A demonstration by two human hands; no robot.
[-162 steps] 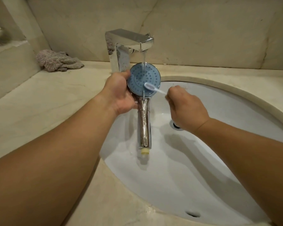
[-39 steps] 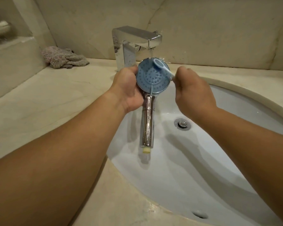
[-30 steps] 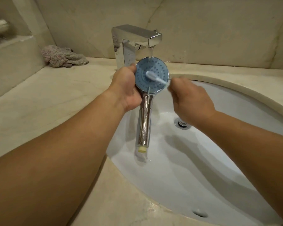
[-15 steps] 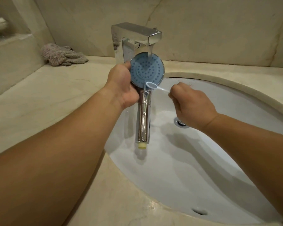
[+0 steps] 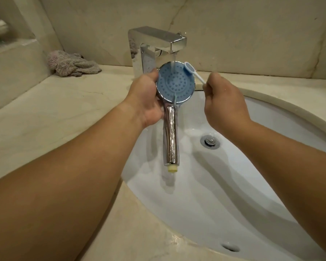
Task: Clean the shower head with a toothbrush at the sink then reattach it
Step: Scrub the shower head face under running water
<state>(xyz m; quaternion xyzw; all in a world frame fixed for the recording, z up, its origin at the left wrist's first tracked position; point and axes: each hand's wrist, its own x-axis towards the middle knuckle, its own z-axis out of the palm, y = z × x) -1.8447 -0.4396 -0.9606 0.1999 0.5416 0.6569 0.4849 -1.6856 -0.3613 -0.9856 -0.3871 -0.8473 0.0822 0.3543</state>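
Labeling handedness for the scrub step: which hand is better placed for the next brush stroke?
Right. The right hand already grips the toothbrush, its head at the upper right rim of the shower head. The left hand holds that under the tap's stream.

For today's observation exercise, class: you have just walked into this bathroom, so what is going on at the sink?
A person is scrubbing a detached shower head under the running tap. The left hand grips the shower head at its neck, blue face towards the camera, handle pointing down over the sink. The right hand holds a toothbrush, its head at the upper right edge of the blue face. A crumpled cloth lies on the counter. Reattaching is not yet done.
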